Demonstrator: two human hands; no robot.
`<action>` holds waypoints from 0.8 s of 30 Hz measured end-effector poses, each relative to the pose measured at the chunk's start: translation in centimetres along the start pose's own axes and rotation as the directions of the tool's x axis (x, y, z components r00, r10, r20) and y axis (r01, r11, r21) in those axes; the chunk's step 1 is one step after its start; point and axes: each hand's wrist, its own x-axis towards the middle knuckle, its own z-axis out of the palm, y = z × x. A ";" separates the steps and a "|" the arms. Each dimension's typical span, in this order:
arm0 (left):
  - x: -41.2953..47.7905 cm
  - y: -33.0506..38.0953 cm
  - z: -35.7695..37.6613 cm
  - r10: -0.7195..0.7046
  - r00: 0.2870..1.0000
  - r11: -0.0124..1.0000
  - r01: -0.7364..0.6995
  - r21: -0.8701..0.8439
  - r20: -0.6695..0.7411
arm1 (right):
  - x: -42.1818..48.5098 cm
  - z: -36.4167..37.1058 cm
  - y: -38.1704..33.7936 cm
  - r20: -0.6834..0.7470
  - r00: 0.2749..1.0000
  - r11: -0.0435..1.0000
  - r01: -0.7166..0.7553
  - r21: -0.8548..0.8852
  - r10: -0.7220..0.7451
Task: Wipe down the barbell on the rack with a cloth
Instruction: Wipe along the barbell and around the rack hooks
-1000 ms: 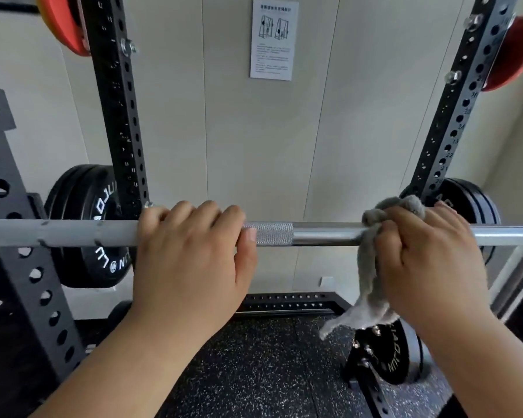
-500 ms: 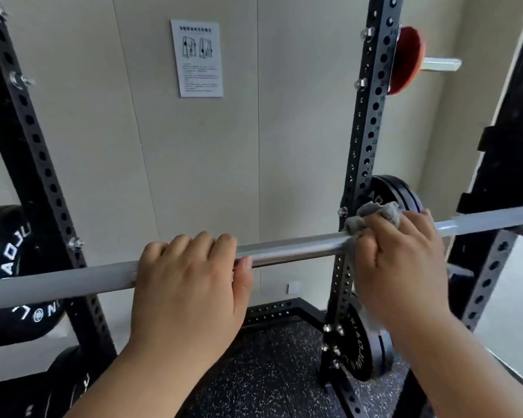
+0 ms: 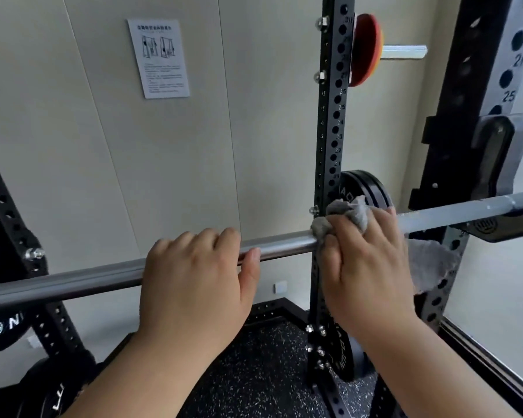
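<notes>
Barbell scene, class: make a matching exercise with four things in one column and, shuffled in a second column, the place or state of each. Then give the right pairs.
Things
1. left hand
2. cloth
3. red plate
4. sheet

Places or states
A. stuck on the wall
B. bare, gripping the barbell
C. high on a peg beside the upright
D. bunched around the barbell under the right hand

Pairs: 1-B, 2-D, 3-C, 4-A
</notes>
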 end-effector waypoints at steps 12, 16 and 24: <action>4.5 7.9 2.1 0.181 0.983 0.983 -0.181 0.042 -0.002 | 0.9 -1.7 6.4 0.033 0.996 0.989 0.082 0.120 -0.086; 6.2 8.9 2.3 0.275 0.961 0.961 -0.274 -0.022 0.032 | 1.5 -2.1 9.1 0.036 0.983 0.983 0.177 0.051 -0.178; 5.8 12.0 2.8 0.090 0.996 0.995 -0.090 0.048 0.007 | 2.3 -2.0 10.5 -0.030 0.997 0.995 0.077 0.068 -0.075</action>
